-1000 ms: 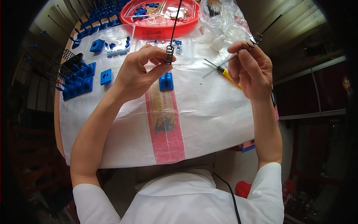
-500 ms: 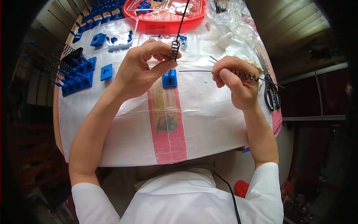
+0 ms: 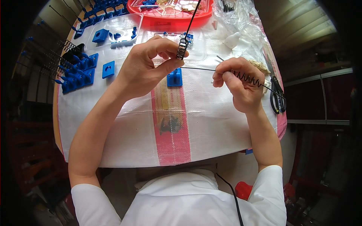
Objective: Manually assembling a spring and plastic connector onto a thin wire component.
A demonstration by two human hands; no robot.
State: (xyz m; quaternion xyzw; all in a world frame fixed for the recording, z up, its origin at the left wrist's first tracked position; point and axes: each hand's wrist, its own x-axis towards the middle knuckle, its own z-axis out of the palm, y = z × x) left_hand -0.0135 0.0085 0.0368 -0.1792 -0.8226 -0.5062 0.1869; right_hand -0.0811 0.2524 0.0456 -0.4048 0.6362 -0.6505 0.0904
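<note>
Short white sleeves, bare forearms, black cable.

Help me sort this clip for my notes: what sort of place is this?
Probably a small assembly workbench. Rows of blue plastic parts lie on a table under a white woven sheet, a red tray holds more pieces, and both hands grip coiled wire springs: left hand, right hand.

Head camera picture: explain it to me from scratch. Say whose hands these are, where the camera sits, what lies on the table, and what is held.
The camera is worn on a person's head and looks down at their own bare hands. The left hand pinches a short black spring on a thin black rod. The right hand holds a longer spring on a wire. The table has a white woven cover with a pink stripe. On it lie blue plastic blocks, a red tray, clear bags and black pliers.
</note>
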